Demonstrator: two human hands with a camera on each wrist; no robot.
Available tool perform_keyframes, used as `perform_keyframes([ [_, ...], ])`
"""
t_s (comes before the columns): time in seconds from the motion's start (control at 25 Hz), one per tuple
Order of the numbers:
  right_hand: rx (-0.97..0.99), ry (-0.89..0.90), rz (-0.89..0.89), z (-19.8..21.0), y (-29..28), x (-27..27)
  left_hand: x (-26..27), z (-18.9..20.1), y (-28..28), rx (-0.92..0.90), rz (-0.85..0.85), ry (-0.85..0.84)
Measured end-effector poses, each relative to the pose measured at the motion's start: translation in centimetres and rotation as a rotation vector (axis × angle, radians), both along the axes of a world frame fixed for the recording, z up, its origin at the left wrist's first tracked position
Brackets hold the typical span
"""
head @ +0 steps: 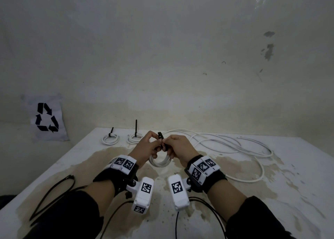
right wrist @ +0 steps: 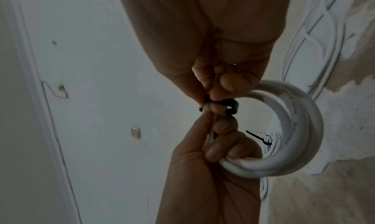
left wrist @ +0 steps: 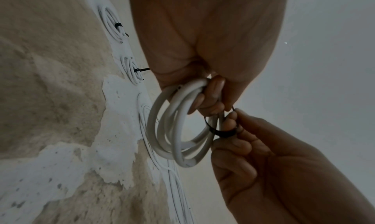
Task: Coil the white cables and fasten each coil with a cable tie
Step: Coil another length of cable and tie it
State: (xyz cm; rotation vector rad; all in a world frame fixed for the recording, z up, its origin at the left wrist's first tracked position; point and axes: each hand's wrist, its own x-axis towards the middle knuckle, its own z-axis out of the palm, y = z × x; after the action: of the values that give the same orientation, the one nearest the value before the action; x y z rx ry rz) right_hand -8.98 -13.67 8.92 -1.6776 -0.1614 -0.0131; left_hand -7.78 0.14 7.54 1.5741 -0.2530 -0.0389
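Observation:
Above the middle of the table (head: pixel 289 175), both hands hold a small white cable coil (head: pixel 160 163). My left hand (head: pixel 153 146) has its fingers curled through the coil (left wrist: pixel 172 131) and grips its top. A black cable tie (head: pixel 161 136) loops around the coil's strands. My right hand (head: pixel 169 144) pinches that tie (right wrist: pixel 223 105) between thumb and fingertips, right beside the left hand's fingers (right wrist: pixel 221 139). The tie's tail sticks up between the two hands. The coil (right wrist: pixel 294 131) hangs below both hands, off the table.
Two tied white coils (head: pixel 110 139) (head: pixel 134 138) lie at the table's back edge, black tie tails pointing up. Loose white cable (head: pixel 235 148) sprawls over the back right. A recycling-sign sheet (head: pixel 47 117) leans on the left wall. Black wrist-camera leads (head: pixel 54 193) trail near the front.

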Motion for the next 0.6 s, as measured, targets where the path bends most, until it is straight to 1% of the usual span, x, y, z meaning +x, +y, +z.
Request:
perform_keyframes([
  [0.16,0.008,0.019,0.000,0.3,-0.3,-0.1,0.0,-0.2,-0.2,-0.008,-0.017,-0.011],
  [0.32,0.031,0.034,0.022,0.3,-0.5,-0.1,-0.1,-0.1,-0.2,0.075,-0.010,-0.043],
  [0.4,0.055,0.030,-0.016,0.1,-0.6,0.1,-0.2,-0.3,-0.2,0.149,-0.022,-0.062],
  [0.48,0.094,0.026,-0.094,-0.4,-0.5,0.4,-0.4,-0.3,-0.4,0.215,-0.025,-0.079],
  [0.56,0.153,0.031,-0.128,-0.8,-0.6,0.5,-0.4,-0.3,-0.6,0.232,-0.025,-0.076],
  [0.6,0.146,0.038,-0.116,-0.9,-0.7,0.5,-0.4,-0.2,-0.7,0.229,-0.032,-0.067],
])
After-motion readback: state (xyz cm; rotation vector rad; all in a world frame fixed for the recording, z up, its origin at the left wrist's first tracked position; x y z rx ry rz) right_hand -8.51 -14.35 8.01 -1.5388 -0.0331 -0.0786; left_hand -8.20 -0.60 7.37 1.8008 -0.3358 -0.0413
